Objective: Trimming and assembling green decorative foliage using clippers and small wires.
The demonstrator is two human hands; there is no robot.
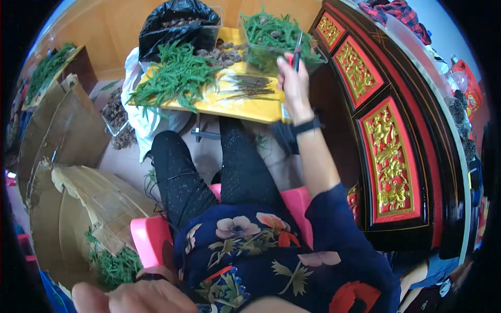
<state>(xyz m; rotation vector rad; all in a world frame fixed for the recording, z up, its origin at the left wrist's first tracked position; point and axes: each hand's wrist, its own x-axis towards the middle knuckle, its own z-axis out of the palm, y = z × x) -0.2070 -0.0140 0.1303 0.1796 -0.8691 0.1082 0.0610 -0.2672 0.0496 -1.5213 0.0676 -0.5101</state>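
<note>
My right hand, with a black band at its wrist, is closed around a narrow red-and-black hand tool. The tool points up and away, in front of the clear bin of green sprigs; its exact kind is hard to make out. My left hand is low at the left, close to the camera and blurred, its fingers partly cut off by the lower edge. A yellow table stands before my knees. On it lie a heap of green sprigs, thin brown stems and brown pine cones.
A black plastic bag of cones stands at the table's back left. Cardboard boxes are on the left, one holding more green sprigs. A dark cabinet with carved gold panels bounds the right. I sit on a pink chair.
</note>
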